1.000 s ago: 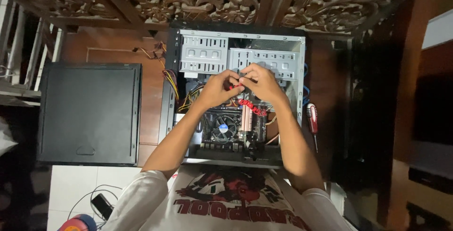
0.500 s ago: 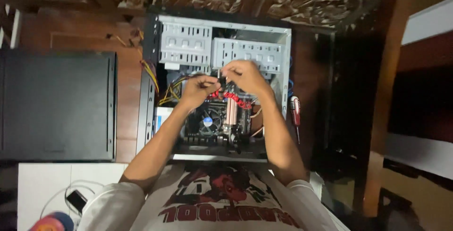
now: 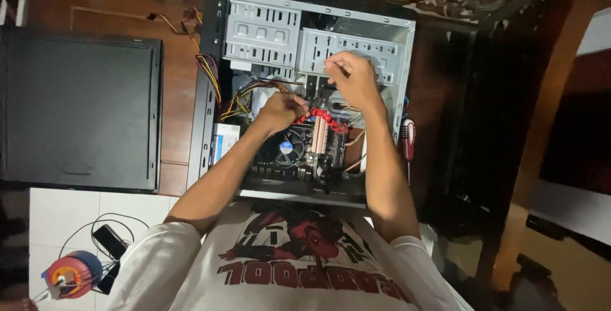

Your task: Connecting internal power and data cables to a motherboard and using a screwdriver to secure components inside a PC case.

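An open desktop computer case point(image 3: 210, 95) lies on its side in front of me, with grey drive bays point(image 3: 267, 34) at its far end and the motherboard with a round cooler fan point(image 3: 289, 145) nearer me. My left hand point(image 3: 280, 110) is closed around one end of a red flat cable point(image 3: 321, 118) above the board. My right hand point(image 3: 350, 79) is raised over the drive bays with its fingers pinched together; what they pinch is too small to tell. A bundle of yellow and black wires point(image 3: 238, 98) runs beside my left hand.
The case's black side panel point(image 3: 79, 110) lies flat at the left. A red-handled screwdriver point(image 3: 407, 142) rests by the case's right wall. A cable reel point(image 3: 67, 274) and a phone point(image 3: 109, 241) lie on white tiles at lower left. Carved wooden furniture stands behind the case.
My right hand has lifted away from the red cable up to the drive bays. My left hand stays at the cable. The view has shifted slightly.
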